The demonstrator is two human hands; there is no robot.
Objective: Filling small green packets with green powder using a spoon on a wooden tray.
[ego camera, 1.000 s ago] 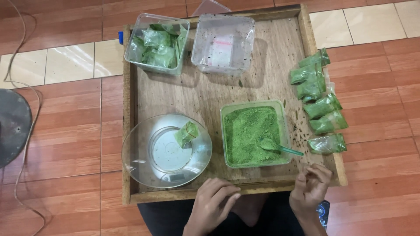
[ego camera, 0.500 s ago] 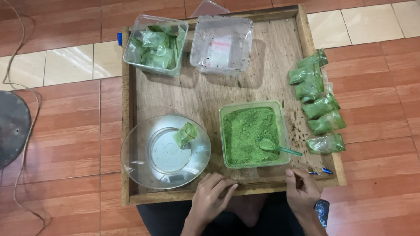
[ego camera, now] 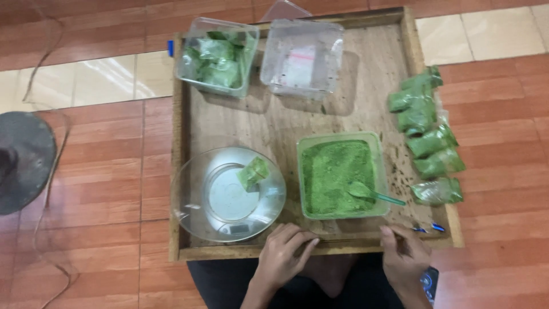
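Observation:
A wooden tray (ego camera: 183, 143) lies on the tiled floor in front of me. My left hand (ego camera: 283, 257) rests on its near rim, fingers loose, holding nothing, just below a glass bowl (ego camera: 194, 212) that sits on a scale. One small green packet (ego camera: 254, 171) lies in that bowl. My right hand (ego camera: 403, 257) rests on the near rim further right, also holding nothing, beside a small blue object (ego camera: 430, 228). Between the hands and slightly further away stands a green tub of green powder (ego camera: 334, 171) with a green spoon (ego camera: 372, 193) in it.
A row of filled green packets (ego camera: 426, 137) runs along the tray's right edge. At the back stand a clear tub of green packets (ego camera: 217, 54) and a clear tub of empty plastic bags (ego camera: 302, 57). A dark round object (ego camera: 23, 160) with a cable lies at left.
My right hand has drawn back from the nearest packet in the right-hand row to the tray's front rim. My left hand has stayed at the rim.

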